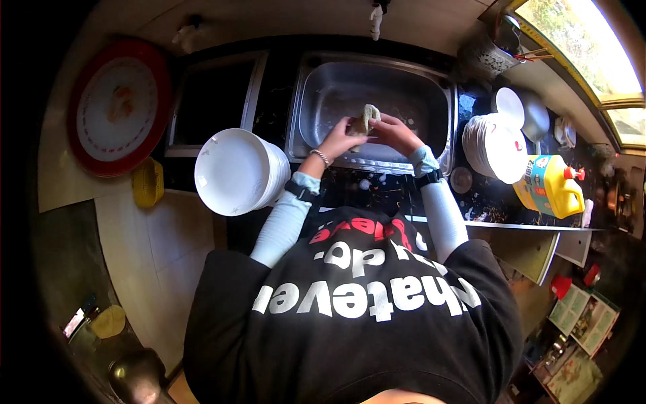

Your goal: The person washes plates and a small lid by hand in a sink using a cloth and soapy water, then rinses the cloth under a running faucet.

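Observation:
Over the front part of a stainless steel sink, both hands hold a pale, crumpled cloth. My left hand, with a chain bracelet at the wrist, grips its lower left side. My right hand has its fingers on the cloth's right side. Part of the cloth is hidden behind the fingers. To the left of the sink stands a tall stack of white plates or shallow bowls. A second stack of white plates is on the black counter to the right.
A yellow detergent jug with a red cap stands right of the plates. Behind them are a metal bowl and a perforated utensil holder. A red-rimmed tray and a yellow basket are at left. A white tap projects above the sink.

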Demonstrator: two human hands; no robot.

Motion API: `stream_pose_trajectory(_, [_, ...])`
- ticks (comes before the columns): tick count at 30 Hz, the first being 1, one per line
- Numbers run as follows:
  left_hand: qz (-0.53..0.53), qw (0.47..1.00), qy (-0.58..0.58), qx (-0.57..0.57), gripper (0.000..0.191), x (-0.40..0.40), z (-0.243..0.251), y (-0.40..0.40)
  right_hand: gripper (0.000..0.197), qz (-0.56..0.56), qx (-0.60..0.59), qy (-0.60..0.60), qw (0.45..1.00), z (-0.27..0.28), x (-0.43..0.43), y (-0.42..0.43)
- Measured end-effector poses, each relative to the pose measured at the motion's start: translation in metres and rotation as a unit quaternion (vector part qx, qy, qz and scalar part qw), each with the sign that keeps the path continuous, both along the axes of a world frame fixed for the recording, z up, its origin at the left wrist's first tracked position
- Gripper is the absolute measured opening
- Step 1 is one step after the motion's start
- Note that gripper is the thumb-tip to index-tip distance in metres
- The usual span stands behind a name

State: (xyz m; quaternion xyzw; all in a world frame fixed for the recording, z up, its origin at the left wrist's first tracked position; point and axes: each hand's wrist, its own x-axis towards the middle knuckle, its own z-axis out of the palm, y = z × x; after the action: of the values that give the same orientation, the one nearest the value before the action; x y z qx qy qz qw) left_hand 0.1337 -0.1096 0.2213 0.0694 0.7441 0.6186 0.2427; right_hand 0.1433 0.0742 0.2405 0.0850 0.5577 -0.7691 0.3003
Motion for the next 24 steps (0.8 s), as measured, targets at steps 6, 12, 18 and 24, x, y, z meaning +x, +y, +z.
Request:
stream_pose_trajectory(6, [-0.035, 0.987, -0.092, 0.126, 0.041, 0.003, 0.044, -0.026, 0.032, -0.045, -0.012, 0.095, 0.994, 0.037, 0.019, -0.009])
stream_pose_trajectory(12, [-0.014, 0.978, -0.138, 0.153, 0.035, 0.013, 0.034, -0.027, 0.027, -0.006, 0.162, 0.168, 0.972, 0.037, 0.027, -0.01])
stream_pose_trajectory(18, [0.028, 0.998, -0.042, 0.029, 0.035, 0.026, -0.008, -0.038, 0.034, 0.001, 0.357, 0.314, 0.88, 0.003, 0.006, 0.019])
stream_pose_trajectory(24, [0.092, 0.992, -0.004, -0.084, 0.037, 0.031, -0.053, -0.074, 0.048, -0.177, 0.44, 0.446, 0.759, 0.093, -0.107, 0.027])
